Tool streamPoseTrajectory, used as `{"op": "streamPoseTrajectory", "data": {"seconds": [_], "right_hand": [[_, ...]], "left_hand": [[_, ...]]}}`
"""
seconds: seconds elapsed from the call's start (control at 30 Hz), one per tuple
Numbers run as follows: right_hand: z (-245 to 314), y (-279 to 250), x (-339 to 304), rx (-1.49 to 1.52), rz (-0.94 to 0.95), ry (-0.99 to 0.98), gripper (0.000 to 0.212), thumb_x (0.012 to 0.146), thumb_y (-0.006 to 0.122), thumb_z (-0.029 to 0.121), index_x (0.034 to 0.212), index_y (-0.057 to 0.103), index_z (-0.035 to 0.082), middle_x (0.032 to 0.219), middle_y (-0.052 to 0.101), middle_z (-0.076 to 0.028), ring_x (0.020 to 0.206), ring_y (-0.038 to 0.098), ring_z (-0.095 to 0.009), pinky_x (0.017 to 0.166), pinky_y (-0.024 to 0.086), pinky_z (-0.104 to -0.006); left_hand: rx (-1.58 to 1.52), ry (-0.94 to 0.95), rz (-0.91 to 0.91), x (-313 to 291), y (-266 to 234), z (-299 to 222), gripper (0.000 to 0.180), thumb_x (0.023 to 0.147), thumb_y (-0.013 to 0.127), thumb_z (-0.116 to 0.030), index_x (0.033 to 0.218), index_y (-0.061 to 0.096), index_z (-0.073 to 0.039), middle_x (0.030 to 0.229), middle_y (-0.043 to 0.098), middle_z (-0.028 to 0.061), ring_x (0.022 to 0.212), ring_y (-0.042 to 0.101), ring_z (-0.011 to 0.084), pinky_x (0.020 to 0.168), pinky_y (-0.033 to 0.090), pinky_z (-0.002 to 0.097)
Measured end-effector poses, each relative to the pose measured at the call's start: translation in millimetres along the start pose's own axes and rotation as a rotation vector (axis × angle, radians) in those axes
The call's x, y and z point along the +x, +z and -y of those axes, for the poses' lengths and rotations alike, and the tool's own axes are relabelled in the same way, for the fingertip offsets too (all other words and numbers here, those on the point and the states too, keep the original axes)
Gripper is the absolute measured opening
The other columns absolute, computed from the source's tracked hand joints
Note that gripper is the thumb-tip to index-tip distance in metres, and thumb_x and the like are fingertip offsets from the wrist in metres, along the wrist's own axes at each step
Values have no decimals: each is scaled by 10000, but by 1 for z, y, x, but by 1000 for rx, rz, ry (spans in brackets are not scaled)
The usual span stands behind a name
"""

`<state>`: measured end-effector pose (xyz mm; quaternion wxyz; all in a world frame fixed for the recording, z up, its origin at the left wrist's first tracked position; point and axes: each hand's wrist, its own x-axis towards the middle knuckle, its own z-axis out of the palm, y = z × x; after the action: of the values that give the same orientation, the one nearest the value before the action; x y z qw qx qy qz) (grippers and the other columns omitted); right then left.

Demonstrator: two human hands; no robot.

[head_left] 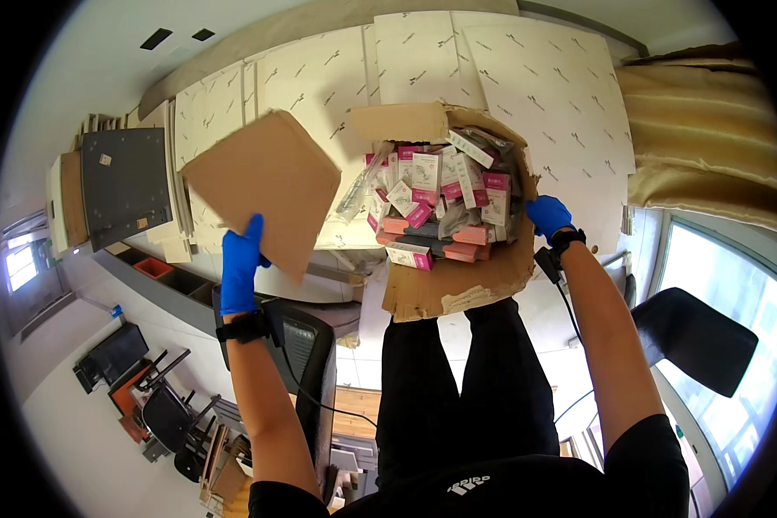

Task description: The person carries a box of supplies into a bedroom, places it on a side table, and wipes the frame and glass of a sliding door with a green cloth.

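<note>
My left hand [245,263], in a blue glove, grips the lower edge of a flat brown cardboard sheet [272,186] and holds it up to the left. An opened cardboard box [457,289] with torn flaps sits in front of me. My right hand [548,216], also blue-gloved, is closed at the box's right wall; its fingertips are partly hidden. Inside lie several small white and pink cartons [425,173], clear plastic bags [367,183] and a few salmon-and-dark packs [462,250], all heaped loosely.
Large pale printed panels [544,95] lie beneath and behind the box. A black chair [306,345] stands at left, another black seat [699,341] at right. A dark grey cabinet [129,186] is at far left. Gold curtains [704,129] hang beside a window [716,285]. Cables run from both wrists.
</note>
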<state>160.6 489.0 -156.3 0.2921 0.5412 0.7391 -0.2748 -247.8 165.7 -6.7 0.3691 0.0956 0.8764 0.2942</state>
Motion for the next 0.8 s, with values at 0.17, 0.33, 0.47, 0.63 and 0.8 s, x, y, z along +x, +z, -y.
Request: {"op": "streamPoseTrajectory", "data": {"seconds": [0.17,0.33,0.47,0.63,0.8], "right_hand": [[-2,20,-7,45,-83,-16,461,857,406,403,730,632,22,640,619,-136,626,622,-288,632,488,-395],[-27,48,-13,75,-268,-67,446,855,471,438,735,613,33,619,610,-96,555,604,-224,560,477,-349],[-30,85,-59,869,-1,47,413,863,512,447,908,584,42,650,576,-48,572,564,-145,523,453,-272],[-63,133,-151,966,246,142,341,885,479,367,1061,538,80,722,580,-54,595,582,-153,489,445,-253],[-71,167,-241,643,684,208,273,870,495,282,1012,596,72,779,617,-79,633,594,-152,552,460,-249]], "left_hand": [[-596,28,-154,11,-1,12,529,830,520,-535,931,599,-21,678,623,106,520,572,160,469,431,233],[-624,-76,-21,15,35,66,427,863,515,-442,993,615,-48,742,633,62,597,568,120,563,445,227],[-624,-56,110,-13,64,126,302,861,539,-316,886,616,-25,705,604,41,615,555,120,554,441,243],[140,297,-29,-61,76,151,253,820,507,-310,801,586,-70,790,598,189,759,576,361,671,448,459],[239,311,-27,-103,78,191,260,787,511,-336,780,603,-93,742,609,162,715,593,342,658,469,449]]}}
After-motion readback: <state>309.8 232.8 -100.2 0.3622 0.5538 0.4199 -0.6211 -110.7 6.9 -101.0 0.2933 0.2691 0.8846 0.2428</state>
